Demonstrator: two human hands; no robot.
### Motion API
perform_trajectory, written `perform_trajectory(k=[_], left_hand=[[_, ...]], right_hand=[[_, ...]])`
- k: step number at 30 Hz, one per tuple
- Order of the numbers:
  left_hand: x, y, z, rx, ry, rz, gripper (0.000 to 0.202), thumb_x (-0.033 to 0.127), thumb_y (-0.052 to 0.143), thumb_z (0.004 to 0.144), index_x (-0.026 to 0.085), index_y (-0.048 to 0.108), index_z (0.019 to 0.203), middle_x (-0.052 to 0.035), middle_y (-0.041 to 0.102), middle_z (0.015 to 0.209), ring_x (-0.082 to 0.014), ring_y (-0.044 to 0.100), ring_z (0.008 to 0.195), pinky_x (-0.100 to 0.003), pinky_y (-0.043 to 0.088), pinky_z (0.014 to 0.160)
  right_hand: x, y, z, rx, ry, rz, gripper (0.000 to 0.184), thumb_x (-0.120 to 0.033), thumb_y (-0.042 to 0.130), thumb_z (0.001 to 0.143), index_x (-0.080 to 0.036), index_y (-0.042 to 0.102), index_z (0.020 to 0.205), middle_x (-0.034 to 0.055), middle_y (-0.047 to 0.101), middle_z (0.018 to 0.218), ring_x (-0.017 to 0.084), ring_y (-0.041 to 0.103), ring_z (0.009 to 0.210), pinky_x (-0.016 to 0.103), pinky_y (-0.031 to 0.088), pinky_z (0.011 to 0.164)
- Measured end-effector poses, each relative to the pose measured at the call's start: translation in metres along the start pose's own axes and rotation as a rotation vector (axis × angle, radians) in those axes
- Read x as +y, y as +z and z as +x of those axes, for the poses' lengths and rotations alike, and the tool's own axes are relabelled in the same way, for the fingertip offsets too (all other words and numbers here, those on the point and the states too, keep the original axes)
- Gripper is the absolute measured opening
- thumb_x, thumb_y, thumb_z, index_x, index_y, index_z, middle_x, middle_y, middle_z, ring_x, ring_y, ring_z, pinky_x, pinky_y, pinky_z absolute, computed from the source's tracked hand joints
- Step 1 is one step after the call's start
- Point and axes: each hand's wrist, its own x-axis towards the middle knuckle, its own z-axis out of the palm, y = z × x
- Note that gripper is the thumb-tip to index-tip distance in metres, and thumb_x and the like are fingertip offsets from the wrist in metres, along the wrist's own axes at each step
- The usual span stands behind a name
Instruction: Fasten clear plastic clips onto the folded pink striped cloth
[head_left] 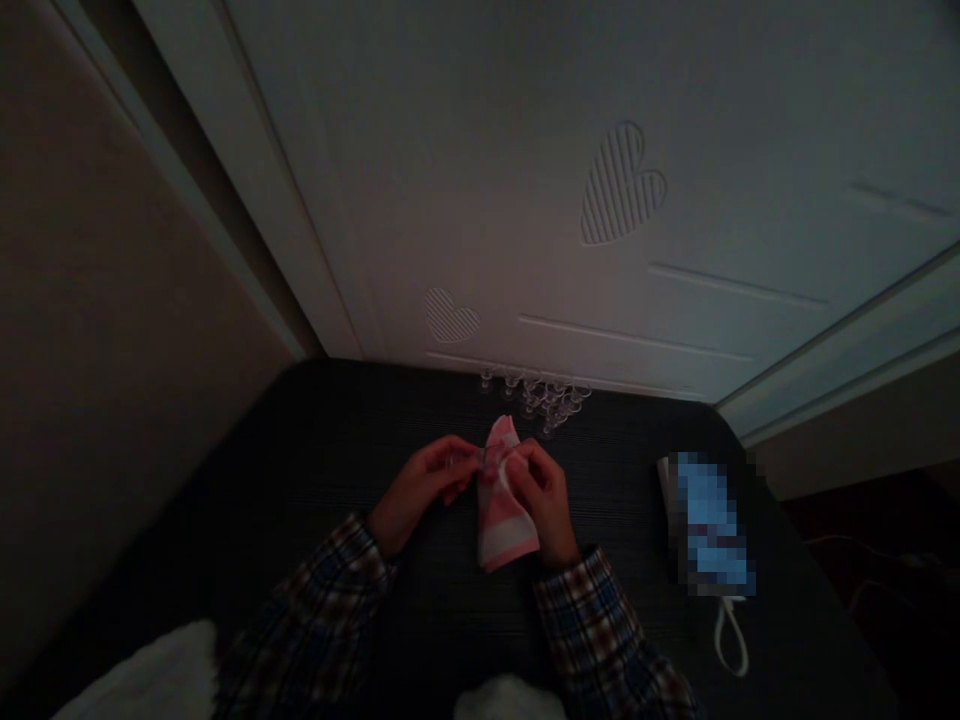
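A pink and white cloth [499, 515] hangs from my right hand [544, 490], its fingers pinching the upper part. My left hand [435, 480] is closed at the cloth's left side, on a small clear piece [480, 458] that looks like a suction hook. This piece meets the cloth between my two hands; its far side is partly hidden by cloth and fingers. Just beyond the hands stands a group of several similar clear suction hooks [551, 400] with round bases and looped tops.
The dark table [337, 420] ends against a white panel [487, 200] with ridged hearts. Toward its right edge lies a phone [712, 525] with a blurred blue screen and a white wrist strap [731, 640]. A beige wall [112, 300] rises on the left.
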Motion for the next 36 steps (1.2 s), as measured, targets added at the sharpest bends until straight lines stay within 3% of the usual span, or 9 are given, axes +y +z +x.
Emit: perform_trajectory(k=[5,12,16,19,22,25,27,32,36], left_hand=[[-0.002,-0.004,0.0,-0.018,-0.006,-0.119,0.022,0.037,0.056,0.077,0.015,0.055,0.08,0.0045,0.045,0.059,-0.0058,0.038,0.05,-0.019,0.028,0.045],[0.001,-0.004,0.0,0.044,0.005,-0.131,0.024,0.038,0.057,0.075,0.015,0.055,0.078,0.0015,0.05,0.065,-0.0077,0.044,0.056,-0.019,0.03,0.047],[0.003,-0.005,0.0,0.041,0.004,-0.124,0.024,0.036,0.059,0.074,0.015,0.057,0.084,-0.0002,0.053,0.07,-0.0084,0.047,0.058,-0.019,0.032,0.048],[0.003,-0.005,-0.001,0.044,0.018,-0.107,0.024,0.035,0.061,0.073,0.015,0.058,0.086,0.0006,0.054,0.069,-0.0081,0.047,0.057,-0.019,0.033,0.047],[0.002,-0.005,-0.002,0.092,0.045,-0.057,0.023,0.035,0.062,0.071,0.015,0.058,0.084,0.0018,0.054,0.069,-0.0076,0.046,0.055,-0.019,0.034,0.047],[0.002,-0.005,-0.001,0.149,0.086,-0.013,0.023,0.035,0.06,0.073,0.015,0.057,0.084,0.0022,0.054,0.068,-0.0068,0.044,0.052,-0.018,0.033,0.045],[0.002,-0.005,-0.001,0.158,0.116,0.029,0.023,0.034,0.06,0.073,0.015,0.057,0.086,0.0021,0.054,0.066,-0.0074,0.045,0.052,-0.018,0.034,0.044],[0.0,-0.004,-0.003,0.25,0.21,0.238,0.023,0.035,0.061,0.072,0.016,0.058,0.085,0.0003,0.059,0.071,-0.0101,0.051,0.055,-0.02,0.038,0.045],[-0.006,-0.003,-0.005,0.255,0.374,0.492,0.017,0.032,0.059,0.076,0.018,0.061,0.085,-0.0019,0.063,0.083,-0.0143,0.057,0.071,-0.025,0.046,0.062]], right_hand=[[-0.005,-0.001,-0.001,-0.002,0.009,0.119,0.018,-0.035,0.051,0.081,-0.019,0.051,0.073,-0.0009,0.049,0.072,0.012,0.045,0.065,0.023,0.038,0.06],[-0.006,-0.001,-0.001,0.04,0.012,0.14,0.017,-0.037,0.053,0.078,-0.02,0.054,0.082,0.0008,0.056,0.08,0.014,0.051,0.068,0.023,0.04,0.058],[-0.006,-0.004,-0.002,0.089,0.008,0.19,0.023,-0.034,0.052,0.079,-0.023,0.052,0.099,0.003,0.059,0.09,0.015,0.054,0.069,0.025,0.043,0.059],[-0.006,-0.003,-0.003,0.049,0.01,0.187,0.028,-0.033,0.051,0.081,-0.024,0.048,0.107,0.0032,0.06,0.09,0.015,0.055,0.069,0.027,0.045,0.061],[-0.008,-0.001,-0.003,-0.046,-0.034,0.047,0.022,-0.03,0.052,0.081,-0.024,0.055,0.102,0.0038,0.058,0.093,0.016,0.055,0.076,0.028,0.046,0.065],[-0.006,0.002,-0.004,-0.094,-0.139,-0.138,0.029,-0.027,0.055,0.079,-0.028,0.057,0.108,0.005,0.047,0.118,0.019,0.051,0.097,0.032,0.045,0.078],[-0.004,0.002,-0.003,-0.085,-0.188,-0.224,0.035,-0.024,0.056,0.079,-0.031,0.055,0.113,0.0048,0.041,0.123,0.02,0.046,0.105,0.034,0.043,0.084],[0.002,0.003,-0.001,-0.056,-0.21,-0.304,0.032,-0.019,0.059,0.076,-0.03,0.061,0.107,0.0057,0.043,0.11,0.02,0.047,0.102,0.034,0.041,0.087],[0.004,0.003,0.003,-0.074,-0.179,-0.206,0.022,-0.017,0.059,0.075,-0.025,0.066,0.094,0.0047,0.049,0.098,0.019,0.049,0.097,0.031,0.041,0.085]])
